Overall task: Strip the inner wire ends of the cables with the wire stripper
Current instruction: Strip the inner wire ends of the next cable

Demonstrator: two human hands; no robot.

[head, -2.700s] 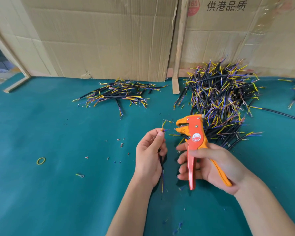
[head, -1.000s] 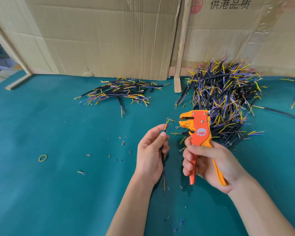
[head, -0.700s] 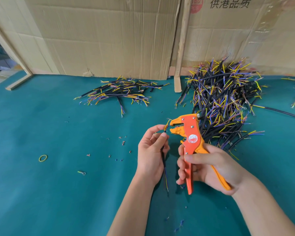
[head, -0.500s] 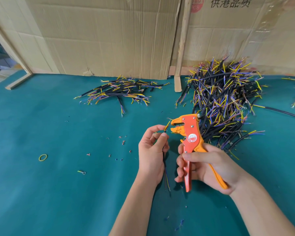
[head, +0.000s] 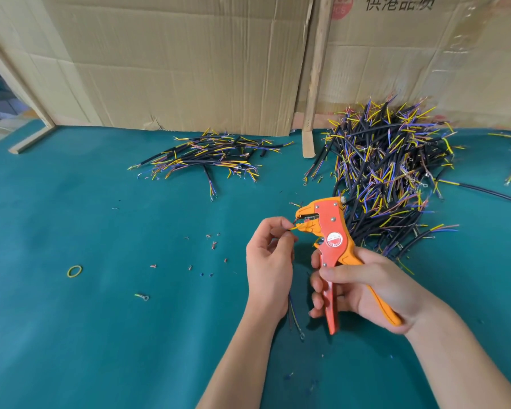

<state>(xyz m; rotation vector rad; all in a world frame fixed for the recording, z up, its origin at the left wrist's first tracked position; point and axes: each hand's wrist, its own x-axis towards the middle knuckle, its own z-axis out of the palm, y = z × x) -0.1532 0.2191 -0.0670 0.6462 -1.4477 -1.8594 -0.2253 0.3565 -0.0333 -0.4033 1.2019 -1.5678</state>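
My left hand [head: 269, 261] pinches a short black cable [head: 294, 318] near its top; the cable's lower end with thin coloured wires hangs below the hand. Its yellow inner wire end reaches into the jaws of the orange and red wire stripper [head: 332, 231]. My right hand [head: 363, 290] grips the stripper's two handles, the jaw pointing left toward my left fingers. The black sheath is mostly hidden behind my left hand.
A big heap of black cables [head: 390, 172] lies behind the stripper at the right. A smaller flat pile of cables [head: 210, 156] lies at the back centre. Insulation scraps [head: 213, 245], a yellow rubber band [head: 74, 271] and a ring terminal [head: 142, 296] dot the green mat. Cardboard sheets [head: 174, 63] stand along the back.
The stripper was apart from the cable, then moved left to its top. Now the yellow wire end sits in the jaws and my left fingers hold the cable closer to them.
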